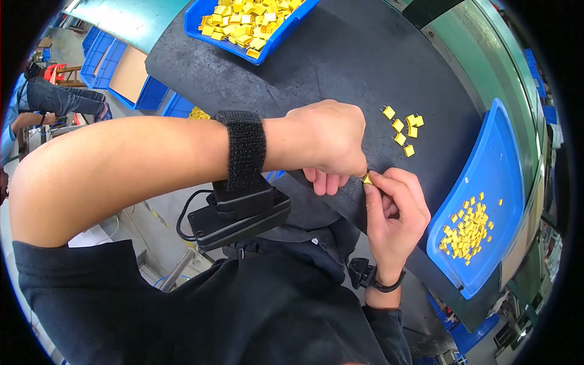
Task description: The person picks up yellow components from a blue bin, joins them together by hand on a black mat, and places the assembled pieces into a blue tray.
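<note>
My right hand pinches a small yellow box-shaped capacitor between thumb and fingers. Right against it, my left hand is closed, palm turned down, its thumb side meeting the part. What the left fingers grip is hidden under the hand. Beyond my hands, several loose yellow capacitors lie on the black table mat, some with thin leads showing. To the right of my right hand stands a blue tray with a heap of small yellow pieces at its near end.
A blue bin full of yellow pieces sits at the far edge. More blue bins stand lower, left of the table. A green ledge runs along the right. Another person is at the far left. A black device is strapped to my left wrist.
</note>
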Motion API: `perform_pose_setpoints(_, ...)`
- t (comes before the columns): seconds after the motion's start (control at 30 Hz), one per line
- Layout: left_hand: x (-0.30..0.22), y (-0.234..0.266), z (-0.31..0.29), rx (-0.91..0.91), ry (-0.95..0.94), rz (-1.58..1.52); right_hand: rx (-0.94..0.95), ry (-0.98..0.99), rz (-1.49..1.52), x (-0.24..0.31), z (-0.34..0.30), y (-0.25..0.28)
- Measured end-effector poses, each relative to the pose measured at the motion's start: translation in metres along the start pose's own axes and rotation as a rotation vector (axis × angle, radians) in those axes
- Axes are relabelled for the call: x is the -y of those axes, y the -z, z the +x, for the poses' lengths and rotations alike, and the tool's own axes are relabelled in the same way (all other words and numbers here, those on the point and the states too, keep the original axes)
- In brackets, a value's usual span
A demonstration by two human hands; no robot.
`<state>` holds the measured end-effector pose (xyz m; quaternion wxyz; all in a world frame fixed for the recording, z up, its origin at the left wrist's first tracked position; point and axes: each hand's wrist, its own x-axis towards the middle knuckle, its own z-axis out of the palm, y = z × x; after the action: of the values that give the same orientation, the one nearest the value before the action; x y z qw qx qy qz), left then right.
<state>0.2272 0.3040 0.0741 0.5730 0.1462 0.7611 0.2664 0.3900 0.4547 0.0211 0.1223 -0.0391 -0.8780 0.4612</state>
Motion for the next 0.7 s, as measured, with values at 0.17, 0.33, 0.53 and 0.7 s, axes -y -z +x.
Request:
perform_pose_setpoints(0.17, 0.0015, -0.0016, -0.001, -0.02, -0.027, -0.004, 0.002, -0.007, -0.01, 0.0018, 0.0003, 0.0004)
perform_pose_setpoints(0.33, 0.0024, -0.0023, -0.0013, -0.029, -0.027, 0.009, 0.005, -0.007, -0.006, 0.0009, 0.0005, -0.0009)
perform_pose_setpoints(0.53, -0.0006, -0.0012, -0.0018, -0.028, -0.022, 0.045, -0.004, 0.005, -0.022, 0.0009, 0.0011, 0.0001)
perform_pose_setpoints(0.7, 0.0004, -0.0026, -0.0018, -0.041, -0.033, 0.054, 0.006, 0.006, -0.034, 0.002, 0.0012, 0.0005)
